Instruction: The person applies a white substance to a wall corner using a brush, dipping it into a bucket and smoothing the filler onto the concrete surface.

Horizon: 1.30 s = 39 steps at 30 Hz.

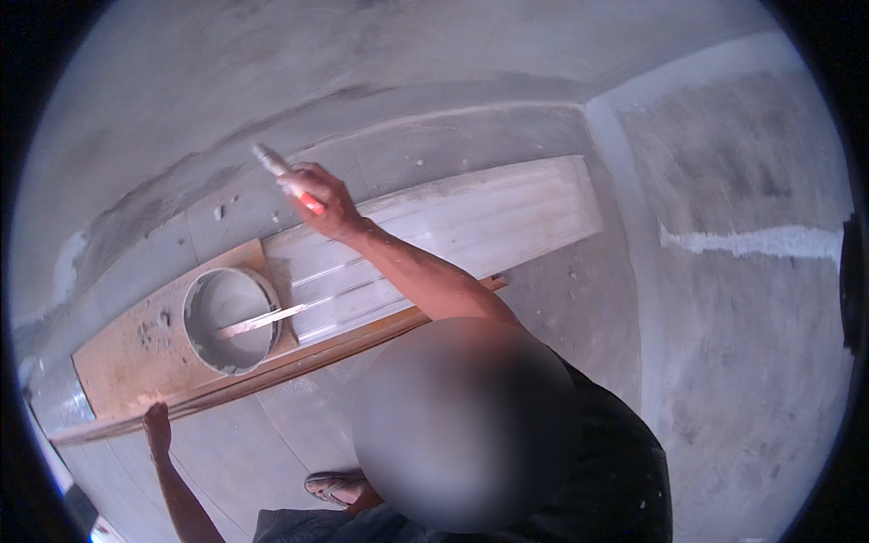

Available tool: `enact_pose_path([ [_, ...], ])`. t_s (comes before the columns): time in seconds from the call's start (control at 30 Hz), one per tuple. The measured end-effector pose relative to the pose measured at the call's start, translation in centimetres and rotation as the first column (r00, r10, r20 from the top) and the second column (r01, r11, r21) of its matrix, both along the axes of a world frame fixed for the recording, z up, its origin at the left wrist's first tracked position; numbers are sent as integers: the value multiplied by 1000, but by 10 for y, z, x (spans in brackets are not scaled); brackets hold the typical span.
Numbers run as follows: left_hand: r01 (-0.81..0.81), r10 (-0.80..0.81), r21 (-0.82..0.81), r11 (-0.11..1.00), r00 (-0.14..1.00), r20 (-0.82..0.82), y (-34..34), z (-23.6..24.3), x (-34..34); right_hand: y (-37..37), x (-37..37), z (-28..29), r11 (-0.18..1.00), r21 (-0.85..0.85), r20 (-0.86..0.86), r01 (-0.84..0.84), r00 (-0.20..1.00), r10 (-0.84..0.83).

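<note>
My right hand (324, 204) is closed round a paintbrush (291, 179) with pale bristles and a red-orange handle end. It is stretched out toward the foot of the grey wall, bristles pointing up and left; whether they touch the wall I cannot tell. Down at the left, my left hand (157, 422) is curled at the near edge of a brown board (118, 362); what its fingers hold, if anything, is hidden. Between the hands stands a round bucket (188, 328) of grey, paste-like material. A flat pale stick (262, 321) leans in it, reaching past the rim.
A long white ribbed panel (471, 217) stretches rightward from the board. Small debris (220, 213) is scattered along the wall's base. At the right, a second grey wall (742, 163) bears a white streak (760, 241). My sandalled foot (339, 489) is on the near floor.
</note>
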<state>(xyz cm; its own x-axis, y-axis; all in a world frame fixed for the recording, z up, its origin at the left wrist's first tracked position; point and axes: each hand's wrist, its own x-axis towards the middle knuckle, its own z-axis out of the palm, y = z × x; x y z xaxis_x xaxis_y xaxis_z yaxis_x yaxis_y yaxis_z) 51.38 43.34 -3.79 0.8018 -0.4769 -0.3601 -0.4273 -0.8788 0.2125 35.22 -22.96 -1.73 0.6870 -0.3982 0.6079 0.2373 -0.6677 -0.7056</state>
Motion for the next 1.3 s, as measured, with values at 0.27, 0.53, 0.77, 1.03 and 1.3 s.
enact_pose_path([
  [0.27,-158,249,383,910,947,-202,-55,67,-48,-32,-44,22,982,-187,-126,-1,992,-23],
  [0.53,-350,458,357,866,843,-283,-17,-7,-142,25,33,38,896,-306,-272,-322,932,242],
  [0.77,-676,732,284,680,644,-222,-45,-42,-180,42,92,52,793,-459,-391,-401,892,225],
  [1.03,-706,781,334,625,559,-279,-47,-24,-172,55,100,94,678,-535,-523,-503,828,201],
  [1.3,-712,771,299,636,567,-291,-39,-39,-174,63,106,115,587,-565,-657,-580,746,105],
])
